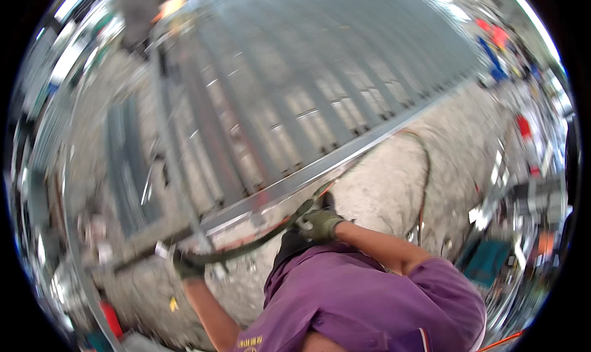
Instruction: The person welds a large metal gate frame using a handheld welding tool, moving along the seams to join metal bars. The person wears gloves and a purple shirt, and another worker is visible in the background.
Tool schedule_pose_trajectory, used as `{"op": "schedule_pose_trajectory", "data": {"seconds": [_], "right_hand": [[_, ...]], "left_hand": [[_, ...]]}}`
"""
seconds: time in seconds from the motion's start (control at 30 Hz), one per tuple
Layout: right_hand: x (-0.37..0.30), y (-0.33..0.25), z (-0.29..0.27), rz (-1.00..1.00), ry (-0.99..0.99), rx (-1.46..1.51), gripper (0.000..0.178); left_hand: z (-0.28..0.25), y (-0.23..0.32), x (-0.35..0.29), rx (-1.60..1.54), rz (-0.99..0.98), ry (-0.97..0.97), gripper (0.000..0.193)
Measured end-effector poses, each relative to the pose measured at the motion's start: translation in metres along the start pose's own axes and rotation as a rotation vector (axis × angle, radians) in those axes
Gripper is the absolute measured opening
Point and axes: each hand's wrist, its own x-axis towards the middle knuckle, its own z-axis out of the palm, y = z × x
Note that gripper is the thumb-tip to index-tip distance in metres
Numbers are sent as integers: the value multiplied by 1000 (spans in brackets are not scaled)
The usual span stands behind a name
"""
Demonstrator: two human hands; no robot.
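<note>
My left hand, in a dark green work glove, is stretched out to the left. Its fingers are closed around one end of a long dark green cable or hose, and a small pale piece shows just beyond them, too blurred to name. The cable sags across in front of my body to my right hand. That hand, gloved in green too, grips the cable close to my waist. Past it, a thinner length with orange parts loops over the floor on the right.
A large metal frame with many parallel grey slats fills the ground ahead, bordered by a steel rail. Loose grey channels lie at left. Another person stands far left. Clutter, including a teal box, lines the right.
</note>
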Motion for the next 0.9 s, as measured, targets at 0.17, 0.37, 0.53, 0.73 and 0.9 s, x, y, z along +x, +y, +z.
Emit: {"op": "schedule_pose_trajectory", "data": {"seconds": [0.17,0.37,0.53,0.73,0.9], "right_hand": [[12,34,50,116,43,91,48],[9,37,40,163,-13,29,48],[19,52,39,142,20,2,45],[28,55,36,151,73,39,47],[26,82,49,177,105,81,48]], "left_hand": [[-32,-3,69,-236,-125,-73,15],[-47,-2,95,-64,-87,181,18],[-70,3,114,164,-101,286,14],[-73,-13,131,565,-213,303,12],[-121,-49,179,731,-235,244,14]]}}
